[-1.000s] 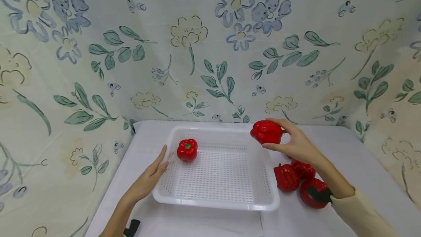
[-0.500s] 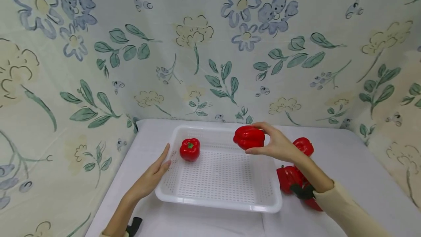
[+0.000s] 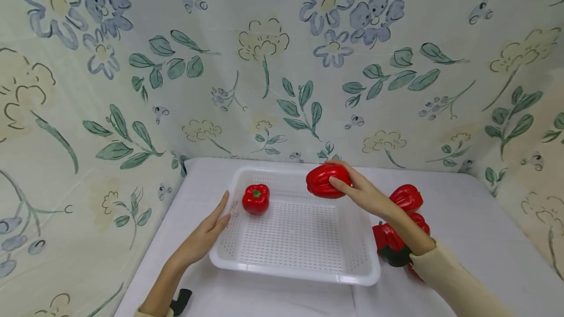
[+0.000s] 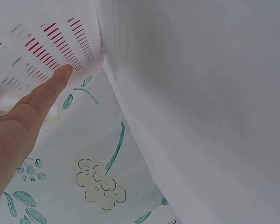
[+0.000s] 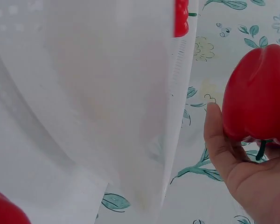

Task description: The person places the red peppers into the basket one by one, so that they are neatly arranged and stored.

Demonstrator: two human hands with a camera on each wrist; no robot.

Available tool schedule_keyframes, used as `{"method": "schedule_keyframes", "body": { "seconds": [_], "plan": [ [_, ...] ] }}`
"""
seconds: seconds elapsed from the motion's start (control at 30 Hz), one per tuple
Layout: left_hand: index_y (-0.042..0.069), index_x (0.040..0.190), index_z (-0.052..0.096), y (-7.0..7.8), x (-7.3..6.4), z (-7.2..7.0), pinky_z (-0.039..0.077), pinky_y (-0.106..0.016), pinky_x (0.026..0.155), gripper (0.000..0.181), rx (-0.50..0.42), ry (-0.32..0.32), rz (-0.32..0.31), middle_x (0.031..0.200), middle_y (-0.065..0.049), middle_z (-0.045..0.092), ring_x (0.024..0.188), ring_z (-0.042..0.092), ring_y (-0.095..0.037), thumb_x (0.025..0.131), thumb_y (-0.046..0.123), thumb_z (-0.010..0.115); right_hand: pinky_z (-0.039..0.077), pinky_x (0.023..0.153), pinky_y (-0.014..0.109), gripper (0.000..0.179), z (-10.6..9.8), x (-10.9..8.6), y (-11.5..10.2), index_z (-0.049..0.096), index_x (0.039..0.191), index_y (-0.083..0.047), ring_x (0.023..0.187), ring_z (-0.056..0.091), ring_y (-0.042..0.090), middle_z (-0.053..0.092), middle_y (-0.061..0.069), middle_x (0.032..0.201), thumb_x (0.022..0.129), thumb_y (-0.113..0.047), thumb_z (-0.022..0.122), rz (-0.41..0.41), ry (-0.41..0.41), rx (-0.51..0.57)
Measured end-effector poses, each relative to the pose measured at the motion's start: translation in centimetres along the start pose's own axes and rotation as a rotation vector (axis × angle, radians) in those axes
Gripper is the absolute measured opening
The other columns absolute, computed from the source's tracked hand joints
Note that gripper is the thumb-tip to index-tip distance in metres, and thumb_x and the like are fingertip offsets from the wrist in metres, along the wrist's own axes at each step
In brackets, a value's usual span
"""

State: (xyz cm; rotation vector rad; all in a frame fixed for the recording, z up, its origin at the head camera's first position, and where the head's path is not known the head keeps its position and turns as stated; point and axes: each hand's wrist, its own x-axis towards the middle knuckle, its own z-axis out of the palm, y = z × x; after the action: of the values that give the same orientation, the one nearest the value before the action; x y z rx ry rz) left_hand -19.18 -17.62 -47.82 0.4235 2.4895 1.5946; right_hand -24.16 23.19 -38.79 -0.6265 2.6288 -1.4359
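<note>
My right hand (image 3: 359, 191) holds a glossy red bell pepper (image 3: 325, 181) above the right back part of a white perforated plastic basket (image 3: 282, 273). In the right wrist view, the held bell pepper (image 5: 259, 95) has its green stem pointing down toward the palm, and the right hand (image 5: 252, 172) curls around its stem end. My left hand (image 3: 203, 238) touches the basket's left side with fingers extended. The left wrist view shows a straight finger of the left hand (image 4: 30, 109) along the slotted wall. Another red bell pepper (image 3: 256, 199) stands inside the basket, stem up, near the back left corner.
Several red peppers lie right of the basket, among them a bell pepper (image 3: 407, 198) at the back; my right forearm partly covers them. A white cloth (image 3: 471, 229) covers the table. Behind rises a floral curtain (image 3: 264, 111).
My right hand has carried the bell pepper leftward from over the basket's right rim to above its inside, and the hand has turned. The left hand has stayed at the basket's side.
</note>
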Motion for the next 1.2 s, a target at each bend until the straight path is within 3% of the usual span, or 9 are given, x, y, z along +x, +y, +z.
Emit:
{"method": "schedule_keyframes", "body": {
  "seconds": [0.3, 0.4, 0.53, 0.67, 0.83, 0.97, 1.2],
  "plan": [
    [0.025, 0.168, 0.009, -0.1, -0.2, 0.1, 0.052, -0.055, 0.107, 0.066, 0.0, 0.0, -0.008, 0.175, -0.012, 0.014, 0.152, 0.032, -0.048, 0.112, 0.027, 0.043, 0.05, 0.11, 0.061, 0.069, 0.4, -0.1, 0.2, 0.022, 0.161, -0.008, 0.136, 0.047, 0.04, 0.045, 0.021, 0.152, 0.106, -0.03, 0.056, 0.049, -0.059, 0.06],
    [0.024, 0.168, 0.009, -0.2, -0.3, 0.1, 0.053, -0.055, 0.107, 0.066, 0.0, 0.002, -0.007, 0.175, -0.012, 0.015, 0.152, 0.033, -0.048, 0.112, 0.027, 0.043, 0.052, 0.11, 0.057, 0.07, 0.5, -0.1, 0.0, 0.023, 0.161, -0.008, 0.135, 0.049, 0.039, 0.046, 0.02, 0.152, 0.104, -0.029, 0.059, 0.043, -0.076, 0.054],
    [0.024, 0.168, 0.009, -0.1, -0.2, 0.0, 0.05, -0.056, 0.109, 0.066, 0.006, 0.008, 0.006, 0.175, -0.011, 0.015, 0.153, 0.031, -0.046, 0.112, 0.027, 0.043, 0.063, 0.095, 0.04, 0.07, 0.3, 0.3, -0.3, 0.037, 0.156, -0.011, 0.125, 0.059, 0.035, 0.055, 0.018, 0.143, 0.097, -0.026, 0.072, 0.001, -0.049, 0.019],
    [0.024, 0.168, 0.009, 0.1, -0.1, -0.1, 0.048, -0.058, 0.111, 0.066, 0.015, 0.006, 0.009, 0.175, -0.011, 0.015, 0.154, 0.029, -0.045, 0.112, 0.028, 0.043, 0.064, 0.084, 0.03, 0.068, 0.0, 0.9, -0.8, 0.046, 0.154, -0.015, 0.115, 0.062, 0.032, 0.061, 0.016, 0.134, 0.094, -0.025, 0.076, 0.003, -0.014, -0.003],
    [0.023, 0.168, 0.009, 0.3, 0.0, -0.2, 0.048, -0.058, 0.111, 0.066, 0.013, -0.004, 0.007, 0.175, -0.012, 0.014, 0.154, 0.028, -0.046, 0.112, 0.029, 0.043, 0.063, 0.086, 0.033, 0.065, -0.2, 1.3, -1.7, 0.046, 0.154, -0.013, 0.118, 0.059, 0.034, 0.06, 0.018, 0.137, 0.096, -0.024, 0.073, 0.03, -0.012, 0.012],
    [0.023, 0.168, 0.009, 0.4, -0.1, -0.2, 0.05, -0.056, 0.109, 0.067, 0.004, -0.002, 0.007, 0.175, -0.012, 0.014, 0.154, 0.029, -0.047, 0.112, 0.028, 0.044, 0.063, 0.085, 0.036, 0.066, 0.1, 1.7, -2.5, 0.05, 0.151, -0.011, 0.12, 0.057, 0.035, 0.059, 0.019, 0.137, 0.092, -0.021, 0.078, 0.045, -0.006, 0.036],
    [0.022, 0.168, 0.009, 0.3, -0.1, -0.1, 0.049, -0.056, 0.11, 0.067, 0.001, 0.003, -0.005, 0.175, -0.012, 0.015, 0.154, 0.03, -0.046, 0.111, 0.026, 0.044, 0.064, 0.085, 0.037, 0.069, 1.9, 3.2, -2.4, 0.056, 0.146, -0.013, 0.123, 0.057, 0.036, 0.06, 0.016, 0.14, 0.083, -0.02, 0.086, 0.021, -0.098, 0.039]
  ]
}}
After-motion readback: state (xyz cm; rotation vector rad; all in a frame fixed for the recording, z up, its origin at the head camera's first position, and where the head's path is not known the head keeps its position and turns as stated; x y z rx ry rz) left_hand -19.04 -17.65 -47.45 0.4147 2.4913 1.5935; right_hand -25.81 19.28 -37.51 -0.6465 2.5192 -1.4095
